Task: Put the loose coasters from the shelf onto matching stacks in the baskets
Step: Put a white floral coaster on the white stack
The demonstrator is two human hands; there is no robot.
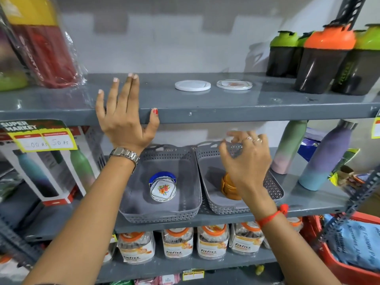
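Observation:
Two loose round coasters lie on the upper grey shelf (205,103): a plain white coaster (192,85) and, to its right, a white gold-rimmed coaster (234,84) with an orange print. Below stand two grey baskets. The left basket (185,210) holds a stack of floral coasters (163,189) in a blue holder. The right basket (275,188) holds an orange-brown coaster stack (227,187). My left hand (125,112) rests flat on the upper shelf's front edge, fingers spread. My right hand (244,159) hovers over the right basket, fingers curled and empty.
Shaker bottles (322,58) with green and orange lids stand at the upper shelf's right end, wrapped bottles (41,44) at its left. Pastel bottles (324,157) stand right of the baskets, boxed bottles (47,165) left. Jars (176,243) fill the shelf below; a red basket (349,270) sits lower right.

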